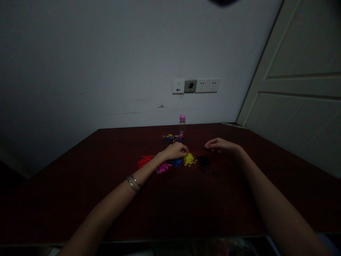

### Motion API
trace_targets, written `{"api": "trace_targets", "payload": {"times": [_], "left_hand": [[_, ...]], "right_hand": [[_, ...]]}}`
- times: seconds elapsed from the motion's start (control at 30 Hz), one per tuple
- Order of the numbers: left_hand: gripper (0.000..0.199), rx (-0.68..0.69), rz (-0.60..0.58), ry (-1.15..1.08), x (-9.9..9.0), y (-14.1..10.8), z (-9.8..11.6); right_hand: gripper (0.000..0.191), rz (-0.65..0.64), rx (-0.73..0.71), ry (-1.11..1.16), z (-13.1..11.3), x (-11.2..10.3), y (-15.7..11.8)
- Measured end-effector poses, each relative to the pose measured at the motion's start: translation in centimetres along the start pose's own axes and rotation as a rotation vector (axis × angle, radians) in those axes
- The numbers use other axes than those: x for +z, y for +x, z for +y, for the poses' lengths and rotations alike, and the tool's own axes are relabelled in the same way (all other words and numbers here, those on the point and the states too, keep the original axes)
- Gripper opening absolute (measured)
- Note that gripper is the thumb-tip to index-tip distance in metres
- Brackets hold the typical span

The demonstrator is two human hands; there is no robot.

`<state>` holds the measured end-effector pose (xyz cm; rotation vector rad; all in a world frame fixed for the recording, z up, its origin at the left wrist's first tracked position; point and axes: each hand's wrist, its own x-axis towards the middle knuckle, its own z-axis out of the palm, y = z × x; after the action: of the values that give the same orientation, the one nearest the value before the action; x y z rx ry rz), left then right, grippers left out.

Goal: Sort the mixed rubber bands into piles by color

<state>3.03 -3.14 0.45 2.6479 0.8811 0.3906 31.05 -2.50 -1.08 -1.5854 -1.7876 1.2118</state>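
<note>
My left hand (176, 151), with two bracelets at the wrist, reaches to the upper edge of a heap of yellow rubber bands (189, 160). Its fingers are curled together; whatever they pinch is too small to make out. Under and beside that forearm lie red bands (145, 161), pink bands (163, 167) and blue bands (176, 163), partly covered. My right hand (220, 145) hovers beyond a heap of black bands (204, 162), its fingers bent and drawn together. Anything between them is hidden in the dim light. A mixed-colour heap of bands (172, 137) lies farther back.
A clear bottle with a pink cap (182, 118) stands behind the mixed heap. The dark red table (80, 185) meets a white wall with sockets (207, 85). A pale panelled door (298, 89) rises on the right.
</note>
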Motion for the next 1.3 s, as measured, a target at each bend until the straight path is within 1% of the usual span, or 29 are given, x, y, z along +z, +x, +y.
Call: {"api": "trace_targets", "payload": {"times": [0.1, 0.2, 0.27, 0.33, 0.43, 0.5, 0.6, 0.7, 0.77, 0.87, 0.97, 1.07, 1.17, 1.23, 1.3], "left_hand": [[0.025, 0.003, 0.011, -0.031, -0.4, -0.1, -0.4], [0.024, -0.015, 0.084, -0.1, -1.7, -0.2, -1.5], [0.025, -0.068, 0.181, -0.173, -2.8, -0.3, -2.9], [0.026, -0.156, 0.291, -0.237, -3.8, -0.4, -4.6], [0.025, -0.291, 0.39, -0.231, -4.8, -0.6, -7.7], [0.023, -0.359, 0.392, -0.186, -5.0, -0.7, -9.8], [0.021, -0.443, 0.362, -0.092, -4.7, -0.8, -12.6], [0.022, -0.515, 0.315, 0.002, -4.2, -0.6, -14.3], [0.024, -0.552, 0.269, 0.039, -3.8, -0.4, -14.8], [0.027, -0.588, 0.227, 0.079, -3.3, -0.1, -14.8], [0.022, -0.619, 0.245, 0.1, -2.9, 0.1, -14.5], [0.017, -0.637, 0.305, 0.072, -2.6, 0.0, -14.5], [0.015, -0.606, 0.362, -0.004, -2.5, -0.1, -14.7], [0.016, -0.549, 0.386, -0.074, -2.7, -0.1, -14.6], [0.019, -0.478, 0.384, -0.156, -3.0, 0.0, -14.0]], "right_hand": [[0.037, 0.109, -0.033, 0.039, 0.4, 0.2, 0.3], [0.036, 0.268, -0.052, 0.107, 0.8, 0.4, 0.8], [0.034, 0.349, -0.052, 0.152, 1.2, 0.4, 1.2], [0.032, 0.409, -0.06, 0.172, 1.8, 0.3, 1.6], [0.03, 0.487, -0.075, 0.211, 2.8, 0.1, 2.0], [0.029, 0.509, -0.084, 0.252, 3.2, 0.0, 2.3], [0.027, 0.495, -0.093, 0.274, 3.4, 0.0, 2.4], [0.026, 0.482, -0.088, 0.255, 3.4, 0.1, 2.4], [0.026, 0.481, -0.081, 0.232, 3.3, 0.1, 2.4], [0.026, 0.481, -0.087, 0.206, 3.4, 0.1, 2.5], [0.026, 0.469, -0.093, 0.193, 3.7, -0.1, 2.7], [0.027, 0.456, -0.099, 0.176, 3.8, -0.2, 2.7], [0.027, 0.459, -0.106, 0.149, 3.7, -0.1, 2.6], [0.026, 0.462, -0.105, 0.131, 3.5, -0.1, 2.5], [0.026, 0.466, -0.1, 0.117, 3.4, 0.0, 2.4]]}}
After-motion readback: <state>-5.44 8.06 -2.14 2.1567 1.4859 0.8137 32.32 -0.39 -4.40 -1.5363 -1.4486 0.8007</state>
